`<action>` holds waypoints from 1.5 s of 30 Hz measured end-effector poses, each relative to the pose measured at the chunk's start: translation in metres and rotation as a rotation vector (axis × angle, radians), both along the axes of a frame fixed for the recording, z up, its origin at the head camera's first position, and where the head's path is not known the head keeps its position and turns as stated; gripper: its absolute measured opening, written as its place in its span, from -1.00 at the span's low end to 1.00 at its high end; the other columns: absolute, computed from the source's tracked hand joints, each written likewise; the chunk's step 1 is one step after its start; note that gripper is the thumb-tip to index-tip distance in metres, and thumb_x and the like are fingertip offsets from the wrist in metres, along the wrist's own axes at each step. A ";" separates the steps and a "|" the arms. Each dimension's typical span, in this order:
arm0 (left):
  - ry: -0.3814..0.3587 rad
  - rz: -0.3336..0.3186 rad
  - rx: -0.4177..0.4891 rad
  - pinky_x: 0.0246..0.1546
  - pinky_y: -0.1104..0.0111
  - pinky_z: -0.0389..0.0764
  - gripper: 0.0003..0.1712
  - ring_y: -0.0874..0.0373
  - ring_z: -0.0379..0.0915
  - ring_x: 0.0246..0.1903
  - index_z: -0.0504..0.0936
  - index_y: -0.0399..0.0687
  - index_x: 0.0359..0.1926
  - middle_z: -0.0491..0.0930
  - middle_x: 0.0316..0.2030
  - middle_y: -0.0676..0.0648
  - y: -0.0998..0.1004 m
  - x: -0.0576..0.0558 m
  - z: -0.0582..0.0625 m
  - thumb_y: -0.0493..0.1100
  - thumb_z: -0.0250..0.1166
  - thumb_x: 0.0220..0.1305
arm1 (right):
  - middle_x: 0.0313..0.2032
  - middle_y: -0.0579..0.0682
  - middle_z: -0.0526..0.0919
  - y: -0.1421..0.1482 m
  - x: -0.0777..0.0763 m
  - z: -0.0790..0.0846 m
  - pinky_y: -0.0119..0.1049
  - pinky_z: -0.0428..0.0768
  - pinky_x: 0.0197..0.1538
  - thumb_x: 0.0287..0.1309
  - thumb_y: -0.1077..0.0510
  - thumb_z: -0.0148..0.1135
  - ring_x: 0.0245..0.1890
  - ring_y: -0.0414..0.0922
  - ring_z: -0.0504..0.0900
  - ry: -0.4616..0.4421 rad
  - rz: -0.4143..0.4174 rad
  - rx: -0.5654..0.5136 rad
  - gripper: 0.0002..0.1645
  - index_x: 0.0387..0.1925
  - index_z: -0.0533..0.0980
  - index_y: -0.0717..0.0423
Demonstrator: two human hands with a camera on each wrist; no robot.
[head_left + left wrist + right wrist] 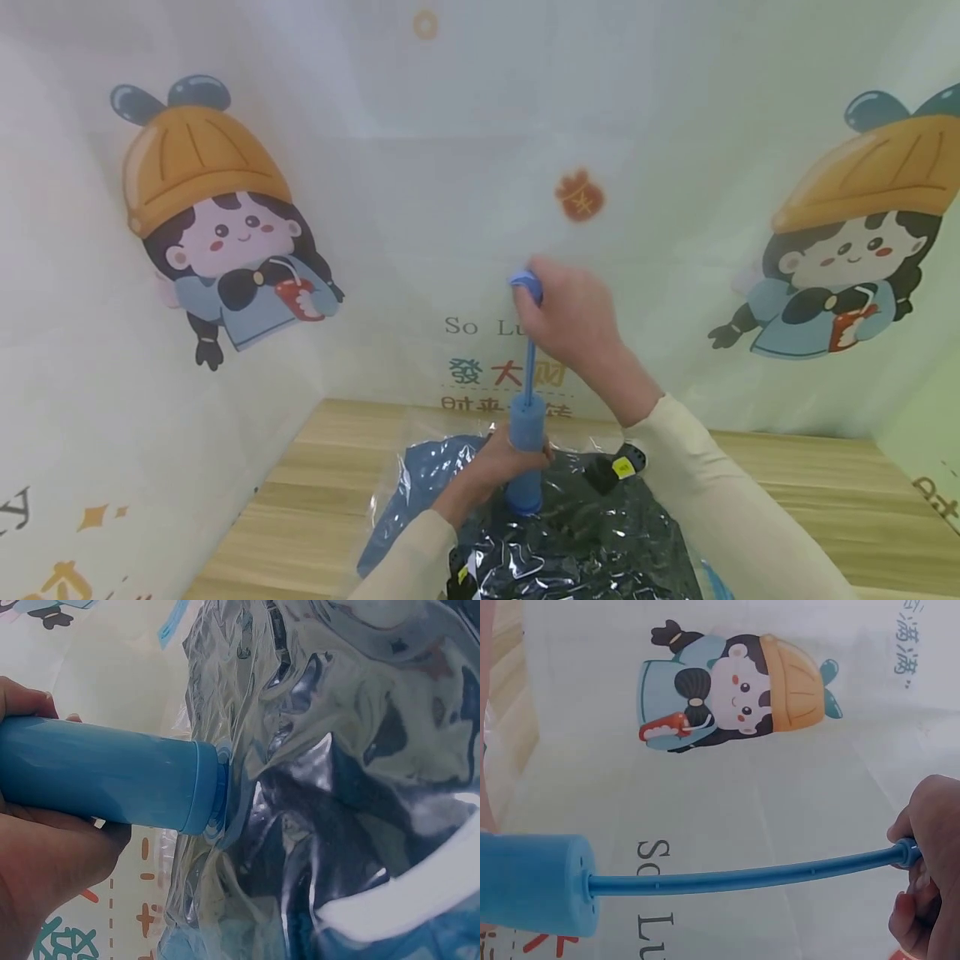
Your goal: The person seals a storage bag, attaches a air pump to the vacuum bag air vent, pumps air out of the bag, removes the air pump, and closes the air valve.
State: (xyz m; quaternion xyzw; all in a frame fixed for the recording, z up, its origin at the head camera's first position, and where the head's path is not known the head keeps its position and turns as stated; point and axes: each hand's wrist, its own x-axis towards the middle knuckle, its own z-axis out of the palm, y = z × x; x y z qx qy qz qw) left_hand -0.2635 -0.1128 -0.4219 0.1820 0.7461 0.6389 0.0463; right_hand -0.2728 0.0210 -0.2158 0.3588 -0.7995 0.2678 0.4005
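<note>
A blue hand pump [527, 423] stands upright on a clear plastic storage bag [420, 697] holding dark and blue fabric. My left hand [491, 462] grips the pump's barrel, fingers and thumb wrapped round it. In the left wrist view the barrel's lower end meets a round clear valve [214, 825] on the bag. Above, my right hand [573, 312] holds the pump's handle [527, 286]. The thin rod [742, 880] is drawn far out of the barrel and looks slightly bowed in the right wrist view. Part of the handle is hidden by my fingers.
The bag lies on a wood-grain surface [292, 500]. A pale wall sheet [450, 208] printed with cartoon figures rises behind and at the sides. A black piece with a yellow label [624, 467] is by my right sleeve; another shows near my left sleeve.
</note>
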 end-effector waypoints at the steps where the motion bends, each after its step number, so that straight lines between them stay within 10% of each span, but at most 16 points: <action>1: -0.002 0.004 -0.003 -0.03 0.17 0.51 -0.84 0.08 0.56 -0.25 0.62 -0.26 -0.25 0.65 -0.31 -0.05 0.000 0.000 0.000 -0.37 0.32 0.08 | -0.71 -0.09 0.26 0.000 0.000 0.001 -0.29 0.23 -0.67 0.30 0.26 0.17 -0.75 -0.15 0.24 -0.007 -0.004 -0.005 -0.65 -0.57 0.28 0.05; 11: -0.025 0.014 -0.016 -0.02 0.16 0.51 -0.81 0.07 0.57 -0.23 0.62 -0.31 -0.21 0.66 -0.31 -0.02 0.001 0.000 0.000 -0.34 0.34 0.11 | -0.71 -0.08 0.25 0.002 0.001 -0.006 -0.29 0.25 -0.68 0.31 0.27 0.16 -0.76 -0.14 0.25 -0.017 -0.046 -0.024 -0.64 -0.56 0.26 0.06; 36: -0.002 -0.042 0.049 -0.05 0.21 0.50 -0.66 0.10 0.49 -0.25 0.54 -0.06 -0.11 0.58 -0.27 0.00 0.000 -0.004 -0.001 -0.36 0.29 0.04 | -0.70 -0.16 0.22 -0.004 0.000 -0.112 -0.38 0.15 -0.69 0.27 0.28 0.28 -0.75 -0.23 0.18 -0.161 -0.054 0.034 -0.64 -0.52 0.30 0.03; 45: 0.007 -0.042 0.064 -0.08 0.24 0.52 -0.71 0.12 0.50 -0.27 0.57 -0.17 -0.15 0.60 -0.30 0.01 0.000 -0.005 -0.002 -0.38 0.28 0.03 | -0.71 -0.18 0.21 -0.004 -0.001 -0.113 -0.38 0.12 -0.70 0.25 0.26 0.29 -0.76 -0.24 0.16 -0.109 -0.047 0.059 -0.70 -0.50 0.34 0.05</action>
